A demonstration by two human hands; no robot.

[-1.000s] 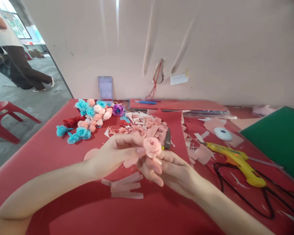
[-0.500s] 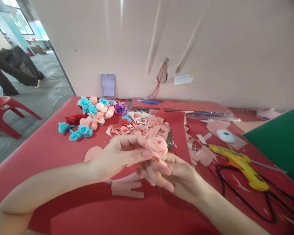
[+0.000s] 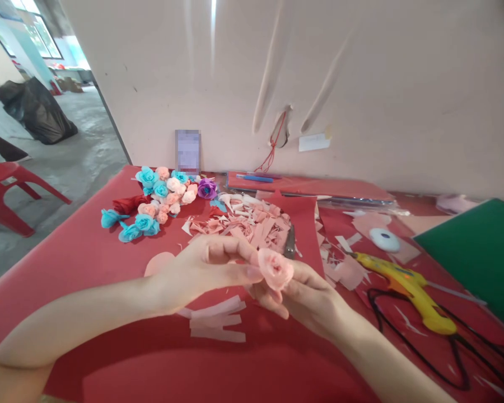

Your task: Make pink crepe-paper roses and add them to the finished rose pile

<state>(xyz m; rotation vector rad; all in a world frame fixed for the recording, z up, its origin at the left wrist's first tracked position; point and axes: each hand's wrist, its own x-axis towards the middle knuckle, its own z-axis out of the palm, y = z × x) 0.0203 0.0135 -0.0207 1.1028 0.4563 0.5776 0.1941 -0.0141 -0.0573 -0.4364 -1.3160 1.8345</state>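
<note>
A pink paper rose (image 3: 276,269) is between my two hands, above the red table (image 3: 121,347), its bloom turned toward me. My left hand (image 3: 212,268) pinches it from the left with thumb and fingers. From below and the right, my right hand (image 3: 304,296) closes round its base; the part inside the fingers is hidden. Below the hands lies a pink paper piece cut into strips (image 3: 218,322). A rounded pink paper piece (image 3: 159,263) is partly covered by my left wrist.
Finished paper flowers (image 3: 168,196) are grouped at the back left. Pink scraps (image 3: 256,221) heap behind my hands. On the right are a yellow glue gun (image 3: 407,282) with a black cord, a white round object (image 3: 384,239) and a green board (image 3: 479,257). A pale panel (image 3: 361,84) rises behind.
The rose has tilted toward me and shifted slightly right and down in my fingers. Both hands keep hold of it. At the far left, a person's legs have mostly moved out of view.
</note>
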